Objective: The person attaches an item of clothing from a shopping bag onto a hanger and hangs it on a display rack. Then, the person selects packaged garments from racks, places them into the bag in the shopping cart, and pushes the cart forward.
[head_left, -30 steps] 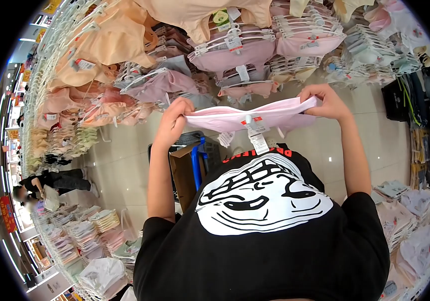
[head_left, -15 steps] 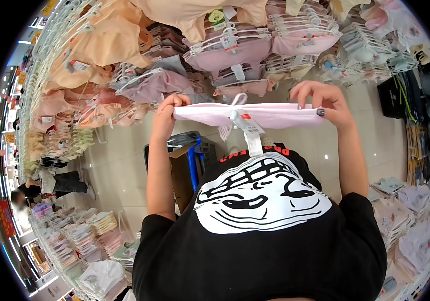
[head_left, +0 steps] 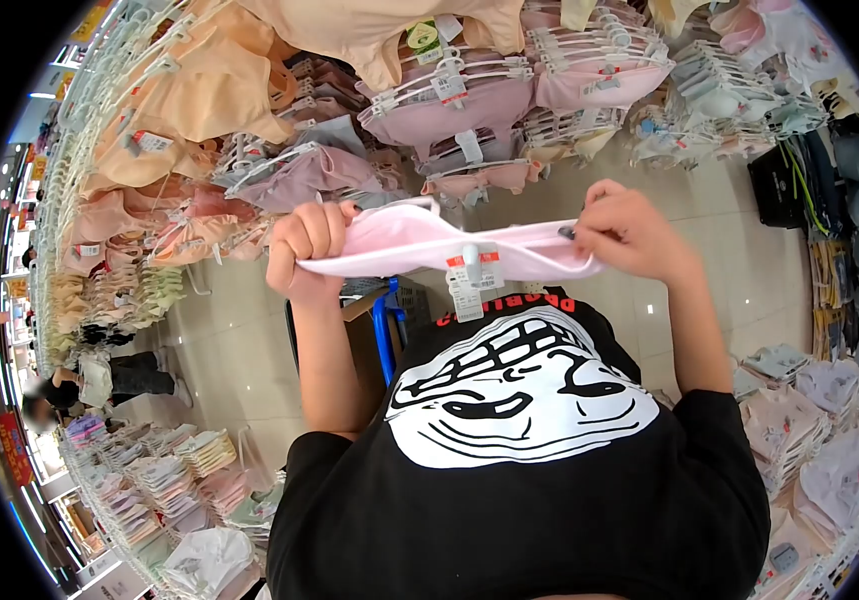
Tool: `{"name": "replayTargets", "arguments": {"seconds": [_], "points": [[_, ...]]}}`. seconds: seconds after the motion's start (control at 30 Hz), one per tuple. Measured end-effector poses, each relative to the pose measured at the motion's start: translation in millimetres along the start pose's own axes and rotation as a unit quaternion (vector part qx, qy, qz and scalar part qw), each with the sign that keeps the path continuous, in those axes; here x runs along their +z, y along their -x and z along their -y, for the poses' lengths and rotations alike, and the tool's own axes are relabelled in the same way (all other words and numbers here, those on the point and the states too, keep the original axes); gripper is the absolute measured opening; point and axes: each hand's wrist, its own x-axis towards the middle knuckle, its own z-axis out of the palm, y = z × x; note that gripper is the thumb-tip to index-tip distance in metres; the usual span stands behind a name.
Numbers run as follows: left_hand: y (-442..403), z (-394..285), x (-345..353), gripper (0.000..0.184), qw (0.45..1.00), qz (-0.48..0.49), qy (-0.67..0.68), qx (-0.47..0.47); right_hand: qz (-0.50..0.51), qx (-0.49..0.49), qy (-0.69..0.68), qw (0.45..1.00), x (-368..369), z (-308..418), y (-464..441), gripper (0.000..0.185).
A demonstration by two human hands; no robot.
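Note:
A pale pink bra (head_left: 389,240) is stretched sideways in front of my chest, its near edge opened a little. My left hand (head_left: 307,245) is closed in a fist round one end of it. At the other end, my right hand (head_left: 631,235) pinches the fabric between thumb and fingers; a dark nail shows. Red-and-white price tags (head_left: 467,290) hang from the middle of the bra, with a small pale plastic piece beside them. A thin strap loops above its far edge.
Racks of beige bras (head_left: 219,85) and pink bras (head_left: 449,110) on hangers stand ahead. Below my left arm is a cart with a blue handle (head_left: 385,325). Folded garments (head_left: 164,475) lie at lower left. Another person (head_left: 134,375) is in the aisle at far left.
Both hands have come lower, my right hand also inward. The bra has tilted and now shows more of its inside. My right hand's fingers have closed more tightly on it.

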Motion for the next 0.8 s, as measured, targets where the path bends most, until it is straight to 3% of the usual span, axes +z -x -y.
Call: {"name": "replayTargets", "arguments": {"seconds": [0.1,0.17,0.23,0.37,0.5,0.53,0.63,0.77,0.8], "points": [[-2.5,-13.8,8.3,0.011,0.967,0.124,-0.223,-0.024,0.043,0.011,0.172,0.984,10.1,4.0,-2.0,0.007],[-1.6,-19.5,17.5,0.005,0.872,0.183,-0.455,-0.009,0.056,0.032,0.320,0.945,13.2,5.3,-4.0,0.024],[-2.6,-18.2,32.7,0.005,0.737,0.242,-0.630,0.025,0.045,0.062,0.336,0.939,13.0,2.5,-4.4,0.042],[6.7,-16.2,40.2,0.008,0.646,0.266,-0.712,-0.071,0.002,0.077,0.376,0.924,19.1,-2.0,-2.5,0.063],[14.9,-10.6,52.7,0.040,0.541,0.282,-0.788,-0.084,-0.068,0.077,0.425,0.899,28.9,-10.7,-1.3,0.061],[21.9,-8.7,48.7,0.058,0.494,0.297,-0.811,-0.102,-0.075,0.080,0.435,0.894,30.6,-11.4,-1.5,0.060],[28.0,-6.1,52.3,0.059,0.464,0.311,-0.818,-0.138,-0.072,0.095,0.461,0.880,35.2,-15.2,-0.7,0.051],[30.7,-4.5,50.1,0.053,0.464,0.333,-0.807,-0.148,-0.057,0.119,0.467,0.874,38.1,-21.8,0.2,0.043],[30.0,-4.8,47.6,0.049,0.486,0.331,-0.795,-0.150,-0.053,0.101,0.453,0.884,37.1,-24.2,0.8,0.041]]}}
